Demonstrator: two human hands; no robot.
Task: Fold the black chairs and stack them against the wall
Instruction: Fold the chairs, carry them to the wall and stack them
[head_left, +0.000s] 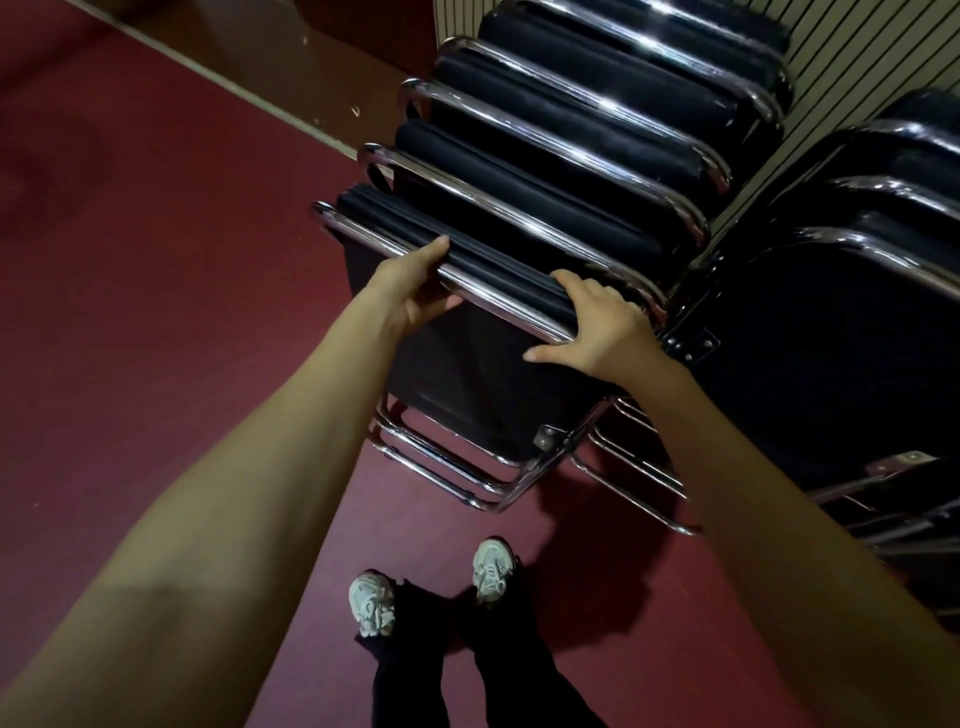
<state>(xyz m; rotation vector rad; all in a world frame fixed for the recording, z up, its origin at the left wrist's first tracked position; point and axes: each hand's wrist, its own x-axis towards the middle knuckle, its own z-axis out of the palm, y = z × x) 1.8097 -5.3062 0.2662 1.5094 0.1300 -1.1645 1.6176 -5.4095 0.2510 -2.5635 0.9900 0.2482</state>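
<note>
Black chairs (571, 130), folded flat with chrome frames, stand in a row that leans back toward the ribbed wall (857, 62) ahead of you. The dark red floor (156, 260) spreads under them and off to your left. A second stack (857, 312) of the same chairs leans at your right, just beside the row.

The front chair (467, 395) is the nearest of the row and rests against the one behind it, its legs on the floor. You hold it by its top rail (498, 299). Your left hand (415, 291) grips the rail with the thumb laid over the top and the fingers curled underneath. Your right hand (597, 327) grips further along, fingers hooked over the rail and padding, thumb stretched out on the near side.

Below, your left shoe (371, 605) and right shoe (491, 571), both pale, stand on the floor near the chair's feet.
</note>
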